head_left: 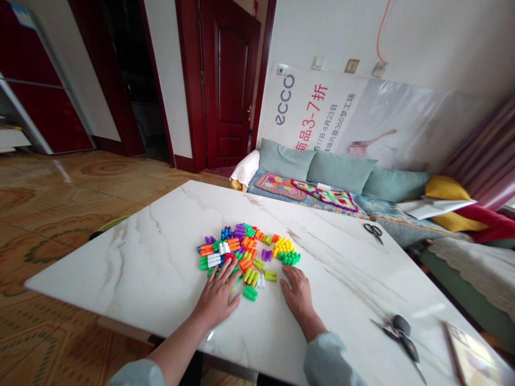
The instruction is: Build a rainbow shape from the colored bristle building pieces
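Note:
A pile of colourful plastic bullet-shaped building blocks [246, 262] lies near the middle of the marble-patterned table [153, 262]. My left hand [219, 295] rests at the pile's near left edge, fingers spread over the blocks beside a red piece [230, 257]. To the right, my right hand [298, 292] lies on the tabletop with its thumb apart, fingertips just below a green block cluster [289, 258]. A yellow block cluster [284, 246] sits against the green one. Between my hands are a loose green block [250, 292] and a yellow-green block [270, 275].
Black-handled scissors [374, 232] lie near the table's far right edge. Closer on the right are another pair of scissors or similar cutters [401, 335] and a flat box or book [477, 354]. A sofa with cushions [341, 170] stands behind the table.

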The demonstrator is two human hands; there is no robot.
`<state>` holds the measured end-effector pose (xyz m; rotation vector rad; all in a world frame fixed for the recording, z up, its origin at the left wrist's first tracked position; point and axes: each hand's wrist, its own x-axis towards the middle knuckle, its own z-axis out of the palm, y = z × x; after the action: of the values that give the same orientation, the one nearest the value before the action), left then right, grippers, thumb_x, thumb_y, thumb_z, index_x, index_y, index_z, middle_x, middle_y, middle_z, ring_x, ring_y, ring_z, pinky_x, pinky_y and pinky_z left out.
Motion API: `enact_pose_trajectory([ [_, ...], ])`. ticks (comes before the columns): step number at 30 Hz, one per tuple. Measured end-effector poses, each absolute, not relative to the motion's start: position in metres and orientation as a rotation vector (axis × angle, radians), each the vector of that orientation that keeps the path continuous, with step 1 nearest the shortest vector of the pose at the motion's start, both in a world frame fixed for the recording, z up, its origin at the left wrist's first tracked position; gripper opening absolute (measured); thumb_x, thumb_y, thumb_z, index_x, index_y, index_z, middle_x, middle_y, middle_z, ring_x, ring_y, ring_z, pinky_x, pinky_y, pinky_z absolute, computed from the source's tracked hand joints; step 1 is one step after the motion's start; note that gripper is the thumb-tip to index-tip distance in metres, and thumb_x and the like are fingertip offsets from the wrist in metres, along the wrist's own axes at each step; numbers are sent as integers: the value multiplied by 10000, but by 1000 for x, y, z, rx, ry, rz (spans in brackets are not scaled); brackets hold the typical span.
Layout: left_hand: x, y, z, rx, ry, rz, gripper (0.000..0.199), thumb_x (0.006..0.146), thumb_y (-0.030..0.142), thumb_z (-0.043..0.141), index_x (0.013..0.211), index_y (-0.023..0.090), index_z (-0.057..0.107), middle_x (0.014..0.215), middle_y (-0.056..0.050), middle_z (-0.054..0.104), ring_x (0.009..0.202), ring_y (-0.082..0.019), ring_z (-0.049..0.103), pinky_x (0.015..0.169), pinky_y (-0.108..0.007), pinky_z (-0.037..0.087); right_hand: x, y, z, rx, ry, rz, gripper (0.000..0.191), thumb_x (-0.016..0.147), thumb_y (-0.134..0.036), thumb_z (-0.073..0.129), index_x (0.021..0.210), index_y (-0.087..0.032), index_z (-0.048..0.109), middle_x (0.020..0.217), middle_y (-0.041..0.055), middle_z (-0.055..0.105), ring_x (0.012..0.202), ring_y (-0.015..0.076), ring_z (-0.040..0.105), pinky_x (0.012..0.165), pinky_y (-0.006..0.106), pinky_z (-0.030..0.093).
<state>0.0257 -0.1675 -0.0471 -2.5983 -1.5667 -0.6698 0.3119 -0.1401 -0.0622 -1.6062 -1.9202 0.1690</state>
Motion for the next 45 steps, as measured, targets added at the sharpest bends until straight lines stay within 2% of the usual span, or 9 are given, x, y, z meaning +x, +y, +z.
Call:
enact_pose_trajectory([
  [9, 27, -168, -46, -2600, -1570, -635, 584, 838, 320, 530, 1405, 263, 401, 1557, -41, 246, 1427, -279, 212, 1140, -512, 192, 309, -143, -57, -1628, -1948, 139, 382, 834, -287, 513, 1196, -217, 613, 1247, 77, 616, 1154, 248, 526, 937, 412, 419],
  [13, 26, -169, -46, -2597, -1562, -649, 594, 832, 318, 536, 1407, 256, 399, 1558, -44, 245, 1430, -278, 202, 1146, -504, 184, 309, -145, -57, -1649, -1963, 121, 346, 849, -302, 505, 1163, -235, 633, 1250, 73, 615, 1151, 254, 529, 919, 410, 426],
  [20, 26, -170, -46, -2615, -1588, -660, 588, 834, 327, 540, 1404, 273, 404, 1561, -37, 236, 1426, -285, 213, 1145, -503, 188, 287, -125, -43, -1503, -1999, 48, 273, 871, -216, 441, 1005, -215, 679, 1057, 89, 669, 979, 227, 603, 846, 369, 470],
  [23, 26, -170, -45, -2625, -1580, -675, 611, 829, 331, 547, 1415, 262, 391, 1570, -41, 207, 1431, -290, 193, 1145, -503, 186, 260, -92, -26, -1418, -2111, 55, 341, 852, -138, 414, 1087, -210, 650, 1123, 85, 635, 1029, 209, 586, 884, 336, 479],
  [27, 26, -171, -44, -2636, -1605, -646, 675, 804, 302, 563, 1442, 260, 346, 1581, -32, 153, 1441, -291, 159, 1149, -506, 174, 224, -35, -8, -1413, -2263, 49, 525, 775, -29, 425, 1248, -207, 568, 1298, 92, 543, 1159, 218, 512, 939, 331, 456],
  [31, 26, -171, -44, -2651, -1616, -612, 741, 772, 294, 593, 1457, 285, 310, 1583, -13, 133, 1442, -296, 156, 1148, -515, 167, 201, 14, 2, -1367, -2432, 57, 675, 694, 49, 445, 1297, -239, 536, 1347, 96, 519, 1194, 251, 474, 895, 369, 463],
  [34, 26, -170, -44, -2641, -1628, -604, 761, 751, 295, 610, 1452, 298, 316, 1581, -2, 142, 1444, -299, 148, 1144, -514, 179, 194, 36, 6, -1324, -2559, 78, 714, 670, 44, 505, 1308, -277, 526, 1373, 86, 504, 1211, 264, 462, 871, 371, 458],
  [39, 27, -169, -43, -2649, -1639, -591, 738, 750, 292, 600, 1440, 293, 339, 1580, 1, 152, 1445, -297, 141, 1145, -515, 182, 196, 47, 6, -1276, -2668, 142, 606, 729, -40, 564, 1269, -317, 561, 1206, 49, 611, 1047, 192, 568, 846, 289, 439],
  [45, 28, -170, -42, -2656, -1650, -595, 735, 752, 290, 599, 1440, 278, 341, 1583, -14, 140, 1447, -298, 132, 1151, -514, 160, 200, 41, 4, -1270, -2607, 179, 448, 731, -36, 544, 1106, -246, 668, 1026, 73, 636, 935, 191, 601, 796, 271, 443],
])
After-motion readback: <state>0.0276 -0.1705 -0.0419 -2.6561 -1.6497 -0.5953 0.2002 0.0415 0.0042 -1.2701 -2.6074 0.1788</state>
